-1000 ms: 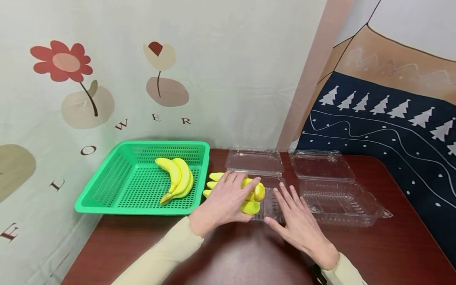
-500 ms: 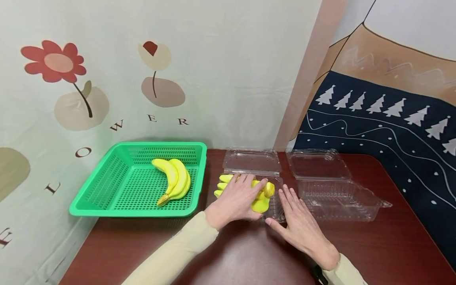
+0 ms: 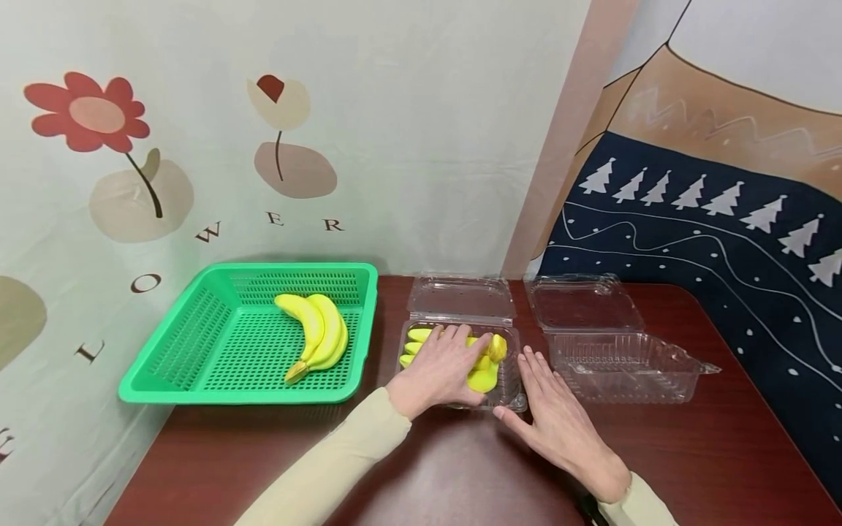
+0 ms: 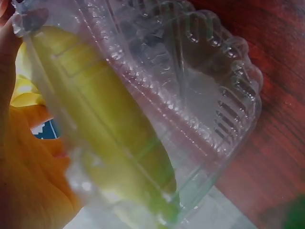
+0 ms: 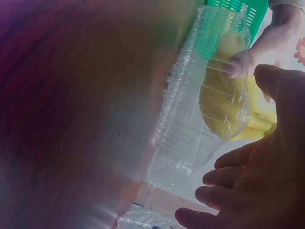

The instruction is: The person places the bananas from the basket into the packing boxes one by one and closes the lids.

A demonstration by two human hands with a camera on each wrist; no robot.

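My left hand [image 3: 442, 371] grips a bunch of yellow bananas [image 3: 483, 376] from above, low inside a clear plastic clamshell container [image 3: 510, 381] whose lid lies back, hinged open toward the wall. Banana tips show left of the hand and the stem end to its right; the hand covers the middle. In the left wrist view, a banana [image 4: 109, 119] shows through the clear wall. My right hand [image 3: 566, 424], fingers straight, lies along the container's right side. The right wrist view has the right-hand fingers [image 5: 224, 176] spread close to that side.
To the left stands a green plastic basket [image 3: 230, 397] holding another bunch of bananas [image 3: 319, 336]. A second clear clamshell [image 3: 625, 369], lid folded back, sits at right. All rest on a dark red-brown table [image 3: 737, 446] against a printed cloth wall [image 3: 421, 146].
My left hand has carried the banana bunch rightward and down into the clear container. My right hand has stayed by the container's right side. The view has shifted slightly right.
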